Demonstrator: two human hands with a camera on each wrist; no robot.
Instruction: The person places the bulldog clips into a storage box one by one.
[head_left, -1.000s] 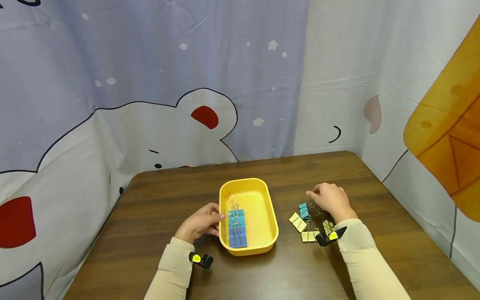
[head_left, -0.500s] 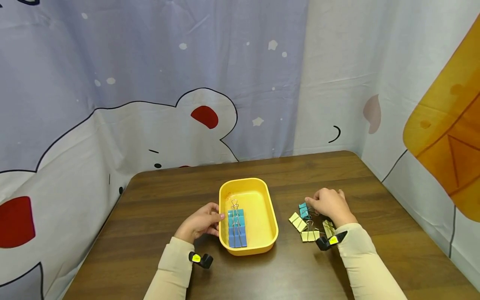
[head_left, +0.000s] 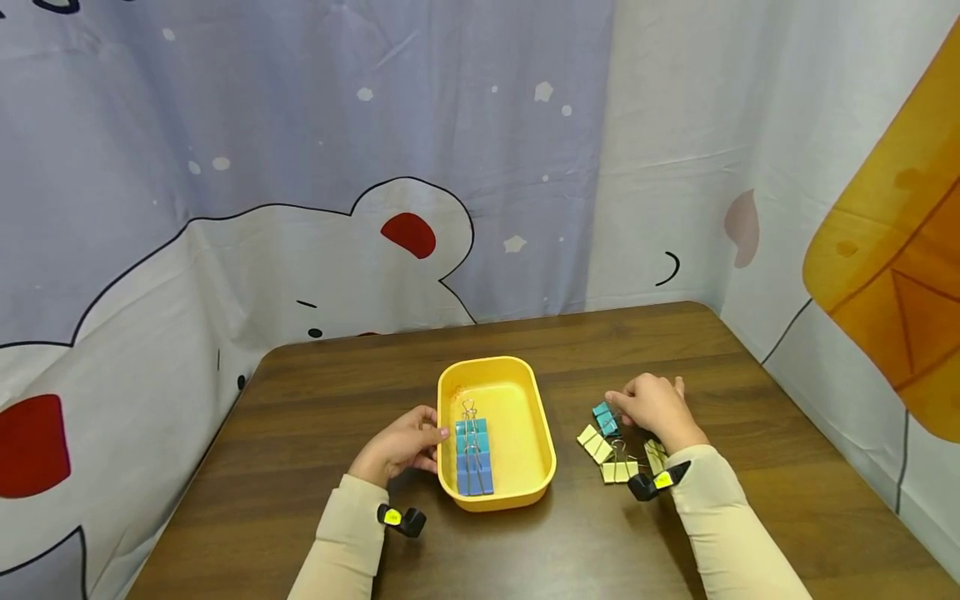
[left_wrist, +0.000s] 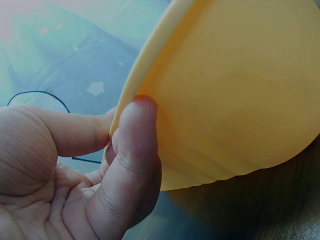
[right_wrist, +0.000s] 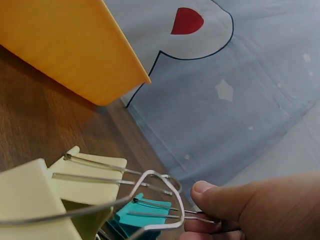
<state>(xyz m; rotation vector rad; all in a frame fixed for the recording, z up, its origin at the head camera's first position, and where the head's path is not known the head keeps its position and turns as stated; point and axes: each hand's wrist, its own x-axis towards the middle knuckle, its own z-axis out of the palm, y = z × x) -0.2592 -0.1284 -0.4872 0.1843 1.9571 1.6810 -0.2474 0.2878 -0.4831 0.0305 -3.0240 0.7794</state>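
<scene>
My left hand (head_left: pixel 401 442) grips the left rim of a yellow plastic tray (head_left: pixel 517 425), its thumb on one side of the wall and fingers on the other in the left wrist view. Inside the tray, teal binder clips (head_left: pixel 482 435) and blue binder clips (head_left: pixel 486 479) stand lined up along the left wall, wire handles overlapping. Right of the tray, my right hand (head_left: pixel 658 408) pinches the wire handles of a teal binder clip (right_wrist: pixel 150 212) between thumb and fingers. Pale yellow binder clips (head_left: pixel 596 444) lie just below that hand.
Another pale yellow clip (head_left: pixel 619 472) lies near the right wrist, its wire loop large in the right wrist view. A further one (head_left: pixel 656 455) is partly covered by the right arm. The wooden table (head_left: pixel 360 367) ends at a printed curtain (head_left: pixel 300 250).
My right hand has come down and left onto the teal clip's handles, and that clip has shifted slightly left and turned. The left hand and tray stay in place.
</scene>
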